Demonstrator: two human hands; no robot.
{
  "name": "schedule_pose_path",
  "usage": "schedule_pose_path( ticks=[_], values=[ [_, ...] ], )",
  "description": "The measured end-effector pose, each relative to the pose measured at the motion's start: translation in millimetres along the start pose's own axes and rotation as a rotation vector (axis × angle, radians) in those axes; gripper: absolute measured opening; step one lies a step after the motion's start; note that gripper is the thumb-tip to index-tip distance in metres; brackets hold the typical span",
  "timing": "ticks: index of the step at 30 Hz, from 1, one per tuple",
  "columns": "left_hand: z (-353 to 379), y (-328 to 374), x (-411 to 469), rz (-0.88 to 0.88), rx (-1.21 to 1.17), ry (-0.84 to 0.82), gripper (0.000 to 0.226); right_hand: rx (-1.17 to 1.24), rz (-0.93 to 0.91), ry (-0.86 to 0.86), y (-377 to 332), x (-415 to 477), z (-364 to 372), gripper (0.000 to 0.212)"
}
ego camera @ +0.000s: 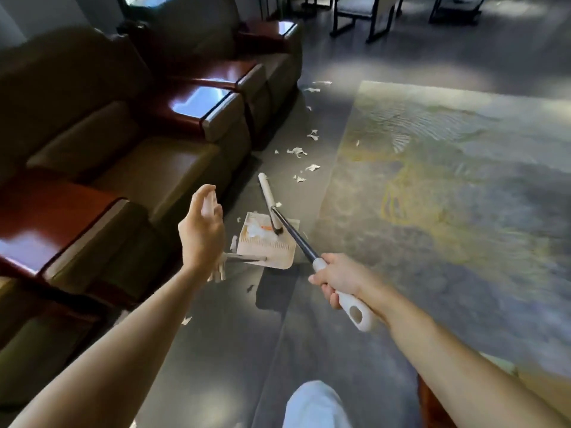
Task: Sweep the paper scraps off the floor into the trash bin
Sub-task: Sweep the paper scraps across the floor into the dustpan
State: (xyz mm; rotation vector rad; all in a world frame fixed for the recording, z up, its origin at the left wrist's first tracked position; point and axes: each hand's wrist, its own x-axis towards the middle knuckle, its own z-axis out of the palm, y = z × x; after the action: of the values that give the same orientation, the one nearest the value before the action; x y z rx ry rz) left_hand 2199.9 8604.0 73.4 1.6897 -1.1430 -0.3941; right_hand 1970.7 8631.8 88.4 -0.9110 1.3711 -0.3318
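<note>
Head view. Right hand (335,279) is wrapped tight around the white plastic grip of a long broom (296,239) with a black pole; fingers are curled under the grip and the thumb lies on top. The pole slants up-left to a white bar-shaped broom head (268,196), whose near end sits inside a beige plastic dustpan (272,254) lying on the dark grey floor (309,335).

Left hand (200,233) hangs in the air just left of the dustpan with fingers loosely extended and motion-blurred, holding nothing. A thin grey dustpan handle (247,258) runs left from the pan and passes under the left wrist. Its pale end shows below the wrist, not touched as far as I can tell.

White torn paper scraps (297,151) are strewn on the floor beyond the broom head, in the strip between the seats and the rug. More lie farther up that strip, and a few are nearer, below the dustpan. Some white scraps and an orange bit sit in the pan.

Brown leather armchairs with glossy red-brown wooden armrests (129,156) line the left. A large grey-and-yellow patterned rug (448,180) covers the right. Dark-framed chairs (361,17) stand at top. A knee in pale trousers (315,403) shows at bottom centre.
</note>
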Motion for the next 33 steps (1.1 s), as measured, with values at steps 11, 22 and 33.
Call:
schedule_pose_path(
  ticks=[11,22,33],
  values=[
    [263.8,48.5,326.6,-0.009,-0.067,-0.085,0.035,0.097,-0.038,0.086,-251.6,271.0,-183.0,0.019],
    [535.5,82.1,661.4,0.128,-0.057,-0.087,0.033,0.164,-0.059,0.144,-507.7,544.5,-377.8,0.032],
    [822.7,138.4,994.4,0.275,-0.034,-0.109,0.036,0.237,-0.078,0.182,-755.3,802.0,-594.0,0.046]
  ],
)
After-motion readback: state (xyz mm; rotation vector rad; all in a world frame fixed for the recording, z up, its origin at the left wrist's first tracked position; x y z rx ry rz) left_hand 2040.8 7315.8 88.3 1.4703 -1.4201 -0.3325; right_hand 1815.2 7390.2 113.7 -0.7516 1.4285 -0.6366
